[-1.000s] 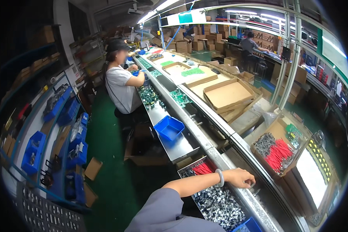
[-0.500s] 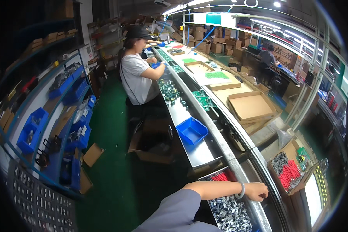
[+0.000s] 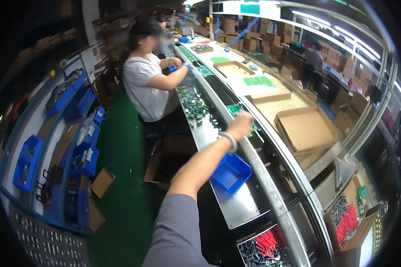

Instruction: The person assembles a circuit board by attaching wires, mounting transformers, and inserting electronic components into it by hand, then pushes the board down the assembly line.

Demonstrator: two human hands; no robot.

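Observation:
My left arm reaches forward along the line, a pale ring on its wrist. At its end my left hand (image 3: 241, 126) is over the green circuit boards (image 3: 237, 109) on the conveyor track. The fingers curl downward, but their tips are hidden and slightly blurred, so whether they grip a board cannot be seen. Below the wrist, a blue plastic bin (image 3: 231, 175) rests on the metal shelf. Nearer to me is a box of red and black leaded parts (image 3: 266, 244). My right hand is out of the picture.
A co-worker in a white top (image 3: 142, 80) works at the line ahead, hands over a blue item. Small components (image 3: 194, 107) lie on the shelf between us. Cardboard trays (image 3: 307, 129) stand right of the track. Blue bins fill a rack (image 3: 82, 153) on the left.
My left hand has swung forward and left along the line, from above the near component boxes to the circuit boards. The view has shifted, and the near box of metal parts has left it.

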